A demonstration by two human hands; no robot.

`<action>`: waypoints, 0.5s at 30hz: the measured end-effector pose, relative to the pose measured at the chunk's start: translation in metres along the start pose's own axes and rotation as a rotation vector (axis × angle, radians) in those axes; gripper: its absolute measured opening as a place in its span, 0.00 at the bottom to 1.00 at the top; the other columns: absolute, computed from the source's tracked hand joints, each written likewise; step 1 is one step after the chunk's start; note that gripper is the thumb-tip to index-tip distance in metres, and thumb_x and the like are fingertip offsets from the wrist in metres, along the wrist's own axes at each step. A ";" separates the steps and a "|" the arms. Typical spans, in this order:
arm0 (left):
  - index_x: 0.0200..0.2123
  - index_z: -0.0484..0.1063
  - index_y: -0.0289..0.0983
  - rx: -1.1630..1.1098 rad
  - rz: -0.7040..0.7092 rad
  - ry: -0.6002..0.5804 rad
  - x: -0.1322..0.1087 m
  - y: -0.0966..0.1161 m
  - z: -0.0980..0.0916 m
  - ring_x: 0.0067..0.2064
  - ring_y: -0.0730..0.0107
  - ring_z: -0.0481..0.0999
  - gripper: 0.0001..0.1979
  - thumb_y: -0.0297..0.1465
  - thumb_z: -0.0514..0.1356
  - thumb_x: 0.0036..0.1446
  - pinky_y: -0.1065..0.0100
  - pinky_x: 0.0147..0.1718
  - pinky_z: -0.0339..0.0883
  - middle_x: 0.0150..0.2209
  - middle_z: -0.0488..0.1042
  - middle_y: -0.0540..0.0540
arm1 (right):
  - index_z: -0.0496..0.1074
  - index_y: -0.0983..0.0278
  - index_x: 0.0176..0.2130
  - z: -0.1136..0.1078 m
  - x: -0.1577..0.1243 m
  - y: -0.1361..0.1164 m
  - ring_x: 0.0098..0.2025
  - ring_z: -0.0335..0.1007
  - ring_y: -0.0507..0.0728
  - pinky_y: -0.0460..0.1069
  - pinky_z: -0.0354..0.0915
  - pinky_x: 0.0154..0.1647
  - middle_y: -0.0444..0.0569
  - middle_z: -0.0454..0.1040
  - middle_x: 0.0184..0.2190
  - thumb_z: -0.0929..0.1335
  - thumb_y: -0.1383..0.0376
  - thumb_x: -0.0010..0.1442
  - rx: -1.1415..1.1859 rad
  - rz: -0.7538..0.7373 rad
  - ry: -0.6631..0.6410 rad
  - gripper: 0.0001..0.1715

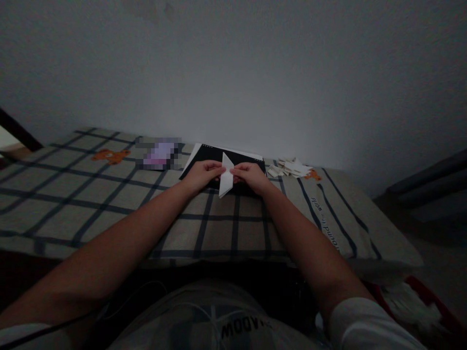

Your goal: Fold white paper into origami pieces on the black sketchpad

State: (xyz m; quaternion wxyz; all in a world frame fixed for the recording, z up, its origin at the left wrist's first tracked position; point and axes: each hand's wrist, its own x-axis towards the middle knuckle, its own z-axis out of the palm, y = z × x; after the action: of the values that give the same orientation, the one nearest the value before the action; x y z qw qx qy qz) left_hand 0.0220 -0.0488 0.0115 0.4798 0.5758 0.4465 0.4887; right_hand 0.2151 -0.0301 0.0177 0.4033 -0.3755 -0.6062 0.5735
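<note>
A white folded paper piece (226, 177), narrow and pointed at both ends, lies over a black sheet (211, 154) near the wall. My left hand (203, 174) pinches its left edge with curled fingers. My right hand (250, 175) pinches its right edge the same way. Both forearms stretch across the checked cloth (109, 194).
A pile of small folded white paper pieces (290, 167) sits right of the black sheet. A blurred purple-and-white object (158, 153) lies to the left. Orange bear prints (109, 155) mark the cloth. The wall rises right behind; the surface's edge falls off at the right.
</note>
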 end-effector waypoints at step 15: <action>0.31 0.77 0.35 0.047 0.065 -0.044 -0.001 0.001 -0.002 0.29 0.72 0.73 0.18 0.44 0.71 0.45 0.67 0.32 0.70 0.29 0.77 0.46 | 0.75 0.63 0.28 0.003 -0.001 -0.001 0.27 0.69 0.50 0.47 0.67 0.33 0.42 0.75 0.23 0.75 0.62 0.47 -0.047 -0.041 0.012 0.08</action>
State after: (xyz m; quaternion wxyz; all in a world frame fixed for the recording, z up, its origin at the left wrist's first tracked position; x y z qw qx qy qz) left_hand 0.0202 -0.0499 0.0122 0.4596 0.6118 0.4284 0.4805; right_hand 0.2125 -0.0326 0.0181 0.4097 -0.3761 -0.6244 0.5485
